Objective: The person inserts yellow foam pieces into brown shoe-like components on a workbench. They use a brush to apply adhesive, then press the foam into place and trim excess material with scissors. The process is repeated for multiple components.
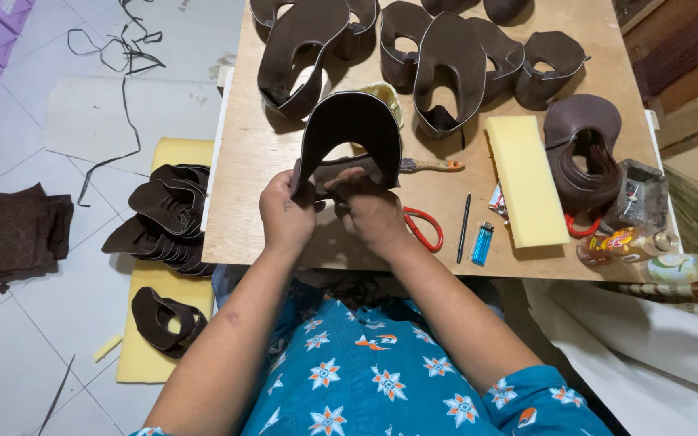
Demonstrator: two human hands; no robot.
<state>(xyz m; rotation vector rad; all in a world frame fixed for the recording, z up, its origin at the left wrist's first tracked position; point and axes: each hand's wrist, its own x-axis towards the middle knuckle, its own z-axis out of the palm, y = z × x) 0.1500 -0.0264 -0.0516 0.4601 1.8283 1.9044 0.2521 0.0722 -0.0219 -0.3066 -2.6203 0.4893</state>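
Brown leather shoe upper [349,133], arched and open at its middle, held upright over the near edge of the plywood surface [244,186] by both hands. Left hand [286,211] pinches the upper's lower left end, its grip pressed together on the material; right hand [373,206] closes over the strap-like lower edge just beside it, fingers curled down on the fold. Behind the piece lie further finished uppers [446,60], a glue brush [430,165] and a small pot partly hidden by the held piece. To the right rest red-handled scissors [423,228], a dark pencil [464,226], a blue lighter [483,242] and a yellow foam block [525,182]. More cut pieces [163,218] are stacked on foam on the floor at left. Judged from the hold, the two ends are being joined: good practice would be to align the edges flush, then press evenly from the fold outward, keeping fingertips off any glued margin.
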